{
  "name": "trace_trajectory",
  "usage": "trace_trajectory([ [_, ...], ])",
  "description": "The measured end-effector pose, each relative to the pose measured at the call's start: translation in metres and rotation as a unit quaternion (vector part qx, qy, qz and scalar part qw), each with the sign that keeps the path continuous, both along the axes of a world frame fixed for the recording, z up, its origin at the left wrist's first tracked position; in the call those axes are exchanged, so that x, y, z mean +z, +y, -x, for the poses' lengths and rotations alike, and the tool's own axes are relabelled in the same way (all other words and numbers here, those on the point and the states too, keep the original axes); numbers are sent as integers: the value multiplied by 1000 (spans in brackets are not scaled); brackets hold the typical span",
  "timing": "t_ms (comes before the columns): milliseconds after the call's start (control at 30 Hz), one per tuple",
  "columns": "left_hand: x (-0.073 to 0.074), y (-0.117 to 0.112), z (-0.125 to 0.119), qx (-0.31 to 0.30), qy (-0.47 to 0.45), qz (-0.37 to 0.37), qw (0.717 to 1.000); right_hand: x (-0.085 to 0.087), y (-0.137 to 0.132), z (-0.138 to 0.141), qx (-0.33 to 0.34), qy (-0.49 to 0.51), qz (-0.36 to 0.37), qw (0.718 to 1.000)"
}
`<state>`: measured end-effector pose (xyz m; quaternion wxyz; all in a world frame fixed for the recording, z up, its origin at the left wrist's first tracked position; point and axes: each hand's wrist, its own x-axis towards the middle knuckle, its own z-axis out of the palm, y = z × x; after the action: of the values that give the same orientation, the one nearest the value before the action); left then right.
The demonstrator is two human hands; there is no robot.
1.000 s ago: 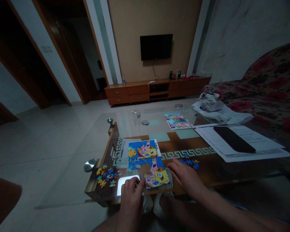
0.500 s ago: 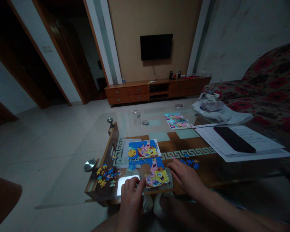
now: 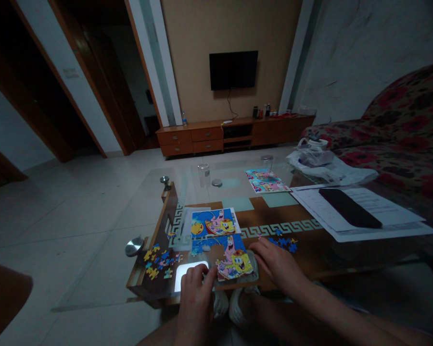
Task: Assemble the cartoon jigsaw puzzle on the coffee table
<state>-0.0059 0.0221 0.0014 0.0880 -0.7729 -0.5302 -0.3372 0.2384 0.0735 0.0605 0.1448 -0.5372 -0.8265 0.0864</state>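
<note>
A partly assembled jigsaw puzzle (image 3: 234,259) of yellow and pink cartoon figures on blue lies on the glass table. Its lower left part is bare. Just above it is the printed reference picture (image 3: 216,222). My left hand (image 3: 196,288) rests at the puzzle's lower left edge, fingers bent down, thumb apart and touching or close to the edge. On the opposite side, my right hand (image 3: 277,263) lies with fingers extended beside the puzzle's right edge. Loose yellow and blue pieces (image 3: 160,259) are scattered at left; mostly blue pieces (image 3: 283,241) lie beyond my right hand.
A glass jar (image 3: 204,175) and a round lid (image 3: 217,183) stand farther back, near a second cartoon picture (image 3: 269,181). At right are papers (image 3: 393,211) under a black phone (image 3: 350,207), and a plastic bag (image 3: 328,166). A metal table fitting (image 3: 134,246) is at left.
</note>
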Motion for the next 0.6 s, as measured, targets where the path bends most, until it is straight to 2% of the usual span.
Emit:
trace_trajectory([
  [600,1,-2,1,-9,5,5,1000,-2,0,0,-3,4,3,1000],
])
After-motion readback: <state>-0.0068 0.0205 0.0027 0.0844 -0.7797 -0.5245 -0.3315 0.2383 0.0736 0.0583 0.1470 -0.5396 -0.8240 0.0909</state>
